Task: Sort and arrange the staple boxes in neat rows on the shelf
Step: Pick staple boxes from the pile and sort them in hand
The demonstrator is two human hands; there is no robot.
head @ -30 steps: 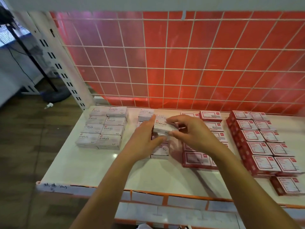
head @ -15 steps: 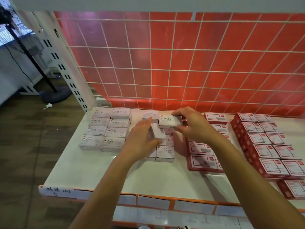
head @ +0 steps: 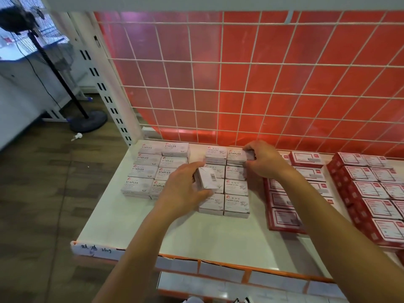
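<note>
2 white boxes are in hand above the shelf (head: pixel 196 234). The right hand (head: pixel 264 160) curls its fingers and thumb round the end of a box marked STAPLES (head: pixel 236 155), which sits at the back right corner of the middle block (head: pixel 236 205), a 2-column group of white boxes whose front ones read PAPER CLIPS. The left hand (head: pixel 182 190) grips the other, a tilted white box (head: pixel 208 180) with its barcode end turned up, held over the left column of that block; its label cannot be read. Left of the block, with a narrow strip of bare shelf between, stands a 2-column group of white STAPLES boxes (head: pixel 143 171), its near right corner hidden by the left hand. Just right of the block, partly behind the right forearm, lies a column of red boxes (head: pixel 284 218), and further right a second group of red boxes (head: pixel 376 209) runs to the picture's edge. Behind the block rises a white wire grid (head: pixel 221 62) over a red tiled panel (head: pixel 273 77). Far to the block's left, beyond a white slotted post (head: pixel 102 84), a black fan stand (head: pixel 88 121) rests on the wood floor.
</note>
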